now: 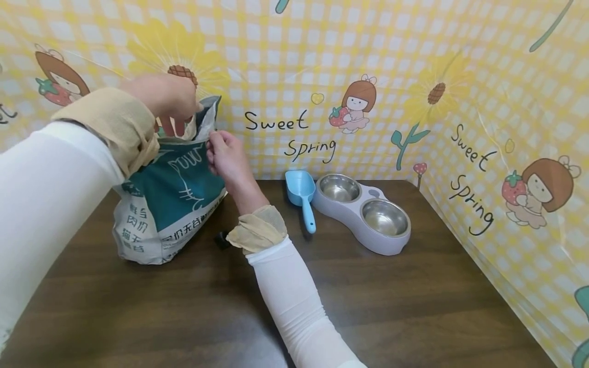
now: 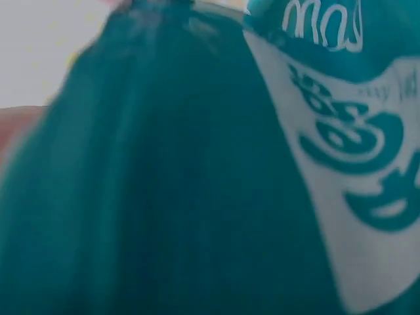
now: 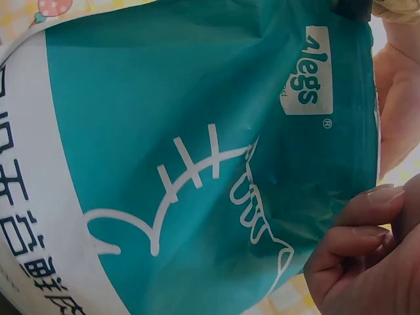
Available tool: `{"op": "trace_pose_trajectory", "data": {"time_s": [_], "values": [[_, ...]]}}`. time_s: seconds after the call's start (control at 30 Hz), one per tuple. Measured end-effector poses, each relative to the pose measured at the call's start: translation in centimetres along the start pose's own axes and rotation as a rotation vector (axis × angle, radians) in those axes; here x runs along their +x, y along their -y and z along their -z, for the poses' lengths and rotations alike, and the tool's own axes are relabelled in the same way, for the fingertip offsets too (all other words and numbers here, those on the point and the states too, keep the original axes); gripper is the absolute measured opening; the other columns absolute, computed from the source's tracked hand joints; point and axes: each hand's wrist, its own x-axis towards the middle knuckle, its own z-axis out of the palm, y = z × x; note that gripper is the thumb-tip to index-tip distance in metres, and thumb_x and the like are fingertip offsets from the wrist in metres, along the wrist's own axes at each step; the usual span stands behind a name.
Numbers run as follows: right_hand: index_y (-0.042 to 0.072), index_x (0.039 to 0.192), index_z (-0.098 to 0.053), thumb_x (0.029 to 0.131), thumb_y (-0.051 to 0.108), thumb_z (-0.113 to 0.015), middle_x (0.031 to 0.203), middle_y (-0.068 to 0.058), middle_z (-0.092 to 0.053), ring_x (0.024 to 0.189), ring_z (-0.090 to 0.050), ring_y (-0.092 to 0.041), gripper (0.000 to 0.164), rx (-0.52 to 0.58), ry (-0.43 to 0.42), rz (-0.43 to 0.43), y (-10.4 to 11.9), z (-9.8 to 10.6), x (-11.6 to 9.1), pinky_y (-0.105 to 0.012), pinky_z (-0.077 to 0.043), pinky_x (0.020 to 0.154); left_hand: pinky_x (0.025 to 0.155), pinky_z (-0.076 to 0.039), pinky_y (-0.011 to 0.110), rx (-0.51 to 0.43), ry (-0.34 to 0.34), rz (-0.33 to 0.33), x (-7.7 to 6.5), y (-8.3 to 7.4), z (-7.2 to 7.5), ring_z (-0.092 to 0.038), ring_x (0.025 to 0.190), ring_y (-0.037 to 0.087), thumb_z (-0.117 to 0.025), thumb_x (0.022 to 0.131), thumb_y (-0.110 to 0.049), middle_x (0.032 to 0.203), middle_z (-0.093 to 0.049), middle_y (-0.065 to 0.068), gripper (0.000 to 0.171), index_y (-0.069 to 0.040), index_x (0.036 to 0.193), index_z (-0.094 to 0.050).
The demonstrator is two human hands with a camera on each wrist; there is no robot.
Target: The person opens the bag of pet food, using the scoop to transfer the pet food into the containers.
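Homey corner, exact rm unclear: brown tbl [image 1: 414,306] w/ dbl. bowl [image 1: 356,205], scoop [image 1: 301,188] & cat-food bag [image 1: 184,189]; cartoon "Sweet Spring" check cloth [image 1: 276,76] on 2 sides.

Over at nine o'clock I see a white left sleeve [image 1: 64,174], at six o'clock a white right sleeve [image 1: 294,301] with fine creases; each ends in a bunched beige cloth band [image 1: 259,230].
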Motion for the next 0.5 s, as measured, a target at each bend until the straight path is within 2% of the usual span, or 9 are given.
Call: {"op": "trace_pose_trajectory", "data": {"time_s": [0.07, 0.2, 0.27, 0.4, 0.5], "values": [[0.006, 0.077, -0.052, 0.106, 0.024, -0.044, 0.053, 0.000, -0.041, 0.043, -0.035, -0.014, 0.035, -0.006, 0.009, 0.004, 0.1, 0.1, -0.2, -0.022, -0.030, 0.038, 0.069, -0.060, 0.046, 0.023, -0.003, -0.005, -0.4, -0.4, -0.4, -0.071, 0.089, 0.034, -0.023, 0.108, -0.031, 0.115, -0.068, 0.033, 0.062, 0.021, 0.133, -0.045], [0.004, 0.080, -0.053, 0.106, 0.028, -0.043, 0.053, 0.000, -0.041, 0.043, -0.036, -0.015, 0.037, -0.037, 0.024, 0.010, 0.6, 0.0, -0.5, -0.022, -0.031, 0.039, 0.076, -0.060, 0.048, 0.098, -0.017, 0.000, -1.9, -1.3, -0.9, -0.070, 0.088, 0.036, -0.031, 0.105, -0.044, 0.115, -0.066, 0.036, 0.071, 0.021, 0.127, -0.051], [0.005, 0.078, -0.052, 0.106, 0.029, -0.043, 0.052, 0.000, -0.041, 0.042, -0.035, -0.015, 0.039, -0.051, 0.024, 0.002, 1.0, -0.1, -0.8, -0.022, -0.031, 0.038, 0.077, -0.060, 0.049, 0.126, -0.030, -0.003, -2.5, -1.6, -1.0, -0.069, 0.086, 0.036, -0.037, 0.104, -0.044, 0.113, -0.065, 0.037, 0.070, 0.021, 0.125, -0.052], [0.007, 0.072, -0.051, 0.105, 0.033, -0.043, 0.050, 0.000, -0.041, 0.041, -0.035, -0.017, 0.043, -0.113, 0.034, -0.055, 1.3, -0.4, -1.1, -0.022, -0.030, 0.037, 0.070, -0.060, 0.048, 0.145, -0.075, 0.006, -3.4, -1.6, -1.3, -0.069, 0.082, 0.036, -0.041, 0.102, -0.041, 0.109, -0.067, 0.036, 0.065, 0.019, 0.123, -0.053], [0.007, 0.069, -0.050, 0.105, 0.035, -0.041, 0.049, -0.001, -0.041, 0.040, -0.035, -0.018, 0.046, -0.157, 0.061, -0.101, 1.1, -0.7, -1.2, -0.023, -0.029, 0.036, 0.064, -0.058, 0.044, 0.163, -0.118, 0.007, -3.8, -1.3, -2.0, -0.066, 0.077, 0.035, -0.041, 0.102, -0.041, 0.098, -0.065, 0.032, 0.061, 0.016, 0.111, -0.058]]}}
